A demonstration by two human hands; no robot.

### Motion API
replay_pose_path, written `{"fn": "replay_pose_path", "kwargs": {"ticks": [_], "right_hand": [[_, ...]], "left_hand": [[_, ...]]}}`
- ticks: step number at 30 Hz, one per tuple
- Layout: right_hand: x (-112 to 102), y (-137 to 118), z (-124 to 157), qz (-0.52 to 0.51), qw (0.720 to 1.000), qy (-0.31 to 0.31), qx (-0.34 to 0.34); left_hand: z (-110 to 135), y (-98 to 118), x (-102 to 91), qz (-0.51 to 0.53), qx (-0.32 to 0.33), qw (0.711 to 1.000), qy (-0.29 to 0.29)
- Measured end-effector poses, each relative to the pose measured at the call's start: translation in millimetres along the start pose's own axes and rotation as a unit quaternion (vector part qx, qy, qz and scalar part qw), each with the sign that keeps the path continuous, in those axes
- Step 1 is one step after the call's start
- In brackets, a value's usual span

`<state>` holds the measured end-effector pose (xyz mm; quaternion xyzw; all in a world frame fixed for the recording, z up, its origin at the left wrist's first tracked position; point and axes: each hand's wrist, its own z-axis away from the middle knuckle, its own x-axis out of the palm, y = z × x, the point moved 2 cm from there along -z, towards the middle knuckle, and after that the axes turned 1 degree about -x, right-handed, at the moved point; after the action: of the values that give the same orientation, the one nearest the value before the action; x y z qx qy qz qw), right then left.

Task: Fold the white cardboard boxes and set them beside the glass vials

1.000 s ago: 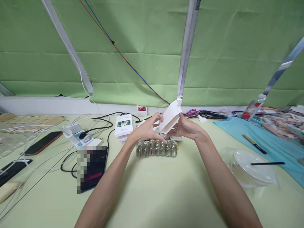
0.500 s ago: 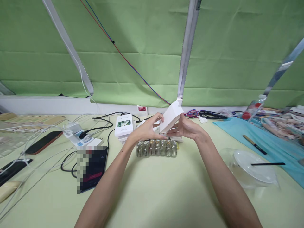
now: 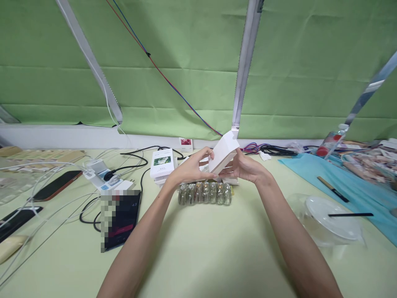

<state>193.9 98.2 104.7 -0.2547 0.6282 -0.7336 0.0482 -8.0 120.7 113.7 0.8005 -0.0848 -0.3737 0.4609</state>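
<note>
A white cardboard box [image 3: 222, 152] is held tilted above the table between my two hands. My left hand [image 3: 194, 165] grips its left side, thumb below and fingers above. On the other side, my right hand [image 3: 246, 166] holds the box's right edge, its fingers reaching partly behind it. Just below my hands a row of several small clear glass bottles [image 3: 204, 193] stands on the table. To the left of my left hand lies a white box with a green picture [image 3: 162, 162], on top of other white boxes. More white packaging behind my hands is partly hidden.
On the left are a tablet [image 3: 124, 221], a phone [image 3: 57, 185], a power strip [image 3: 108, 178] and tangled cables. At right, a lidded plastic bowl [image 3: 333, 217], a cutter knife [image 3: 333, 189] and a tilted bottle [image 3: 332, 141] lie by blue cloth [image 3: 366, 186]. A green curtain [image 3: 186, 82] hangs behind.
</note>
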Motion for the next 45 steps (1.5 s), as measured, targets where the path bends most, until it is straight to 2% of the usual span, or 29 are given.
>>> {"fn": "replay_pose_path", "kwargs": {"ticks": [17,37,45], "right_hand": [[-2.3,1.9,-2.3,0.007,1.000,0.000,0.005],[-3.4,1.6,-1.4,0.003,1.000,-0.014,-0.010],[-0.3,-1.6,0.4,-0.006,1.000,-0.004,-0.017]], "left_hand": [[-1.9,-7.9,-2.1,0.005,0.013,1.000,0.007],[-1.8,-7.0,-2.2,0.027,0.007,0.999,0.022],[-1.8,-4.9,-4.0,-0.011,0.014,1.000,0.024]]}}
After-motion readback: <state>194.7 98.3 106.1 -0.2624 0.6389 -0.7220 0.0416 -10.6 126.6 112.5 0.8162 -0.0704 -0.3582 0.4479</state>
